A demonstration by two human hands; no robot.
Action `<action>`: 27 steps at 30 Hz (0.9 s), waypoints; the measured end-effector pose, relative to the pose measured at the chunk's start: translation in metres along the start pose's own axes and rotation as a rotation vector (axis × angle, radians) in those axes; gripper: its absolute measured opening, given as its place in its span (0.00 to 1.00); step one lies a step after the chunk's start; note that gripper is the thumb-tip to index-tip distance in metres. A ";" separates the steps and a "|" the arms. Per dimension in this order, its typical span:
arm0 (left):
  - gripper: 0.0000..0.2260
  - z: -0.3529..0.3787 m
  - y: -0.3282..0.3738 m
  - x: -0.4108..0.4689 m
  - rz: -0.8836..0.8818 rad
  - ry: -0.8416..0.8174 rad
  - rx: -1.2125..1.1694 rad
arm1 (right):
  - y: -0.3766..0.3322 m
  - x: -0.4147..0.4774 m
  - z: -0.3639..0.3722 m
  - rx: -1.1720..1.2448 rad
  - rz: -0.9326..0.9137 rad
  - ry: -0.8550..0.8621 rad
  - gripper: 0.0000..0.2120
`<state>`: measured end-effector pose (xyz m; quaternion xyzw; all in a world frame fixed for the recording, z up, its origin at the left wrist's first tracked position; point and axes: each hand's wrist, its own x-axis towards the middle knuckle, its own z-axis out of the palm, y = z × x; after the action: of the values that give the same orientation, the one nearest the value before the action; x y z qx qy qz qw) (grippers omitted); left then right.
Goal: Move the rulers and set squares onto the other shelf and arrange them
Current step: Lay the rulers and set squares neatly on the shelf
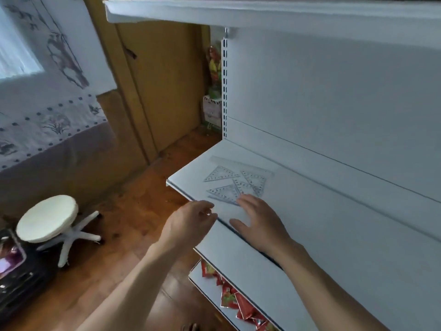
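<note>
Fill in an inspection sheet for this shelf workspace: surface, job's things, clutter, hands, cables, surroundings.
Surface: white shelf.
Job's things: clear ruler at the back; several set squares before it, some overlapping.
Clutter: nothing seen.
Hands: right hand flat on the shelf, fingertips at the nearest set square; left hand at the front edge, fingers curled, grip unclear.
Cables: nothing seen.
Surroundings: red packets on the lower shelf; white stool on wooden floor; wooden door.
</note>
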<state>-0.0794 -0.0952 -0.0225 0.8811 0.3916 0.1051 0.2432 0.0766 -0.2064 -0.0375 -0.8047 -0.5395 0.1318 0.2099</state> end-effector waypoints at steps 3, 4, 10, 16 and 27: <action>0.14 -0.014 -0.020 0.038 0.052 -0.048 0.001 | -0.016 0.026 0.014 -0.054 0.036 0.004 0.30; 0.14 -0.017 -0.026 0.048 0.074 -0.057 -0.004 | -0.021 0.034 0.017 -0.080 0.056 0.004 0.31; 0.14 -0.024 -0.057 0.096 0.213 -0.130 -0.049 | -0.034 0.070 0.021 -0.207 0.162 0.025 0.24; 0.15 -0.027 -0.077 0.117 0.291 -0.195 -0.097 | -0.039 0.084 0.017 -0.292 0.244 0.002 0.16; 0.15 -0.027 -0.076 0.129 0.336 -0.342 -0.242 | -0.041 0.088 0.022 -0.018 0.351 0.233 0.17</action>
<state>-0.0510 0.0536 -0.0392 0.9033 0.1776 0.0398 0.3884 0.0672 -0.1068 -0.0355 -0.8980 -0.3642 0.0675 0.2373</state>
